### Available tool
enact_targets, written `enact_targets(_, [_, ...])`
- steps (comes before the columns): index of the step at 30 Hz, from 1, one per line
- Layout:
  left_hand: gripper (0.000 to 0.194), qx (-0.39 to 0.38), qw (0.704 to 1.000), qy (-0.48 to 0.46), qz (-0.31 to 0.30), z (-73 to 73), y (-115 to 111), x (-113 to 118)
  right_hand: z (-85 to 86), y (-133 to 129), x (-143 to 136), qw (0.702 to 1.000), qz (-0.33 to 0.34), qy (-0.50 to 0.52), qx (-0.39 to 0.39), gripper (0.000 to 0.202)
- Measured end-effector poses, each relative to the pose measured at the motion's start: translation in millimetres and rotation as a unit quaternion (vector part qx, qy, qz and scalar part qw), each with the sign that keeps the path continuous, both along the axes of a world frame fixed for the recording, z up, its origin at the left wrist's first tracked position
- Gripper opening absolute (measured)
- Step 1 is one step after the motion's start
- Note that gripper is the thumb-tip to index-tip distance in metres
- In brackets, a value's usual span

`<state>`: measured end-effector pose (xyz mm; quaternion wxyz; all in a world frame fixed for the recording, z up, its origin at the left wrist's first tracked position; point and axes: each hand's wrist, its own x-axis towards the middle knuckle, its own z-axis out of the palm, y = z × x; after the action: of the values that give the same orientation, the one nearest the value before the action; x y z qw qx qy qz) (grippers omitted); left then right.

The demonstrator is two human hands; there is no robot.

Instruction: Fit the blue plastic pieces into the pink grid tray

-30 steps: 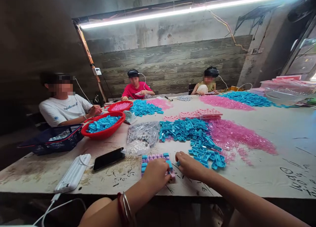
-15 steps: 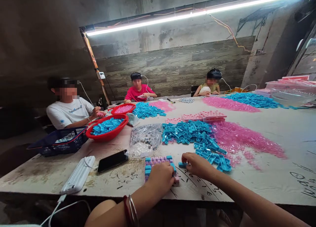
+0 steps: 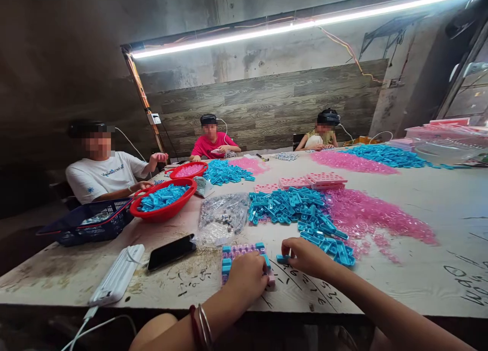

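Note:
My left hand point(image 3: 247, 274) rests over the right part of a pink tray point(image 3: 239, 249) fitted with blue pieces, its fingers bent down onto the tray and partly hidden. To the right, my right hand point(image 3: 305, 257) has thumb and fingers closed on a small blue piece point(image 3: 282, 258) at the tabletop. Behind my hands lies a pile of blue pieces point(image 3: 290, 203), reaching down to just beside my right hand. Clear pink pieces point(image 3: 373, 216) spread out to the right of that pile.
A phone point(image 3: 171, 252), a white power bank point(image 3: 118, 274) and a clear plastic bag point(image 3: 221, 216) lie left on the table. Red basins point(image 3: 163, 216) and a dark basket point(image 3: 95, 234) stand farther left. Three people sit around the table. Pink trays point(image 3: 326, 179) are stacked behind the blue pile.
The view has shifted slightly. The person at the left has raised one hand and lowered the other toward the red basin. My hands have hardly moved.

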<state>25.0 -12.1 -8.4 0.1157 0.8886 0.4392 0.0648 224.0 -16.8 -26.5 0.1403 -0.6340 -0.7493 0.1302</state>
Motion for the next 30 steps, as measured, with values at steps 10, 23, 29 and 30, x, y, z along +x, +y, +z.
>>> enact_targets(10, [0.016,0.024,0.999,0.012,-0.019,4.6,-4.9,-0.9,-2.5,2.1,2.6,1.000,0.006,0.013,0.014,0.019])
enact_targets(23, [0.016,0.023,0.999,0.024,-0.006,5.1,-1.7,-1.0,-7.3,5.5,5.7,1.000,0.008,0.020,0.016,0.011])
enact_targets(29, [0.013,0.027,1.000,0.012,-0.011,2.8,-0.1,-1.8,-0.1,2.0,2.4,1.000,0.005,-0.004,0.025,0.013])
enact_targets(30, [0.012,0.027,0.999,0.012,-0.013,3.1,-0.2,-1.9,0.5,1.4,1.9,1.000,0.005,-0.004,0.029,0.013])
